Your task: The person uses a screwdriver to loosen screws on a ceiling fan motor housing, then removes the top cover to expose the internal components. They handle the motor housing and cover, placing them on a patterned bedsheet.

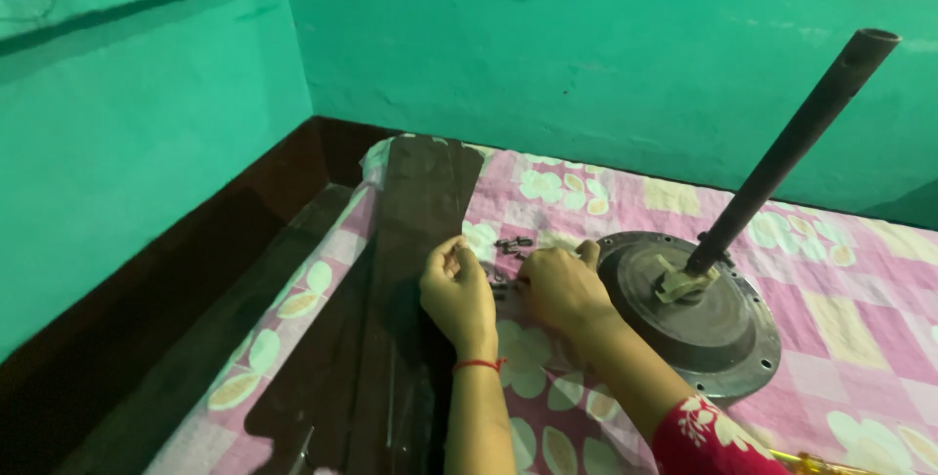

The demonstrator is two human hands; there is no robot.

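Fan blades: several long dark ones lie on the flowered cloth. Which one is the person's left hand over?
The top blade of the stack, whose wide end points at the green wall. The left hand is over its right edge; the other blades lie beneath and left.

two bare forearms and two hands show in the head view. the left hand (457, 296) wears a thin red thread around the wrist, like a simple bracelet. the right hand (562, 289) has no ring and no band. near the right elbow there is a red sleeve with a pattern of white flowers and leaves.
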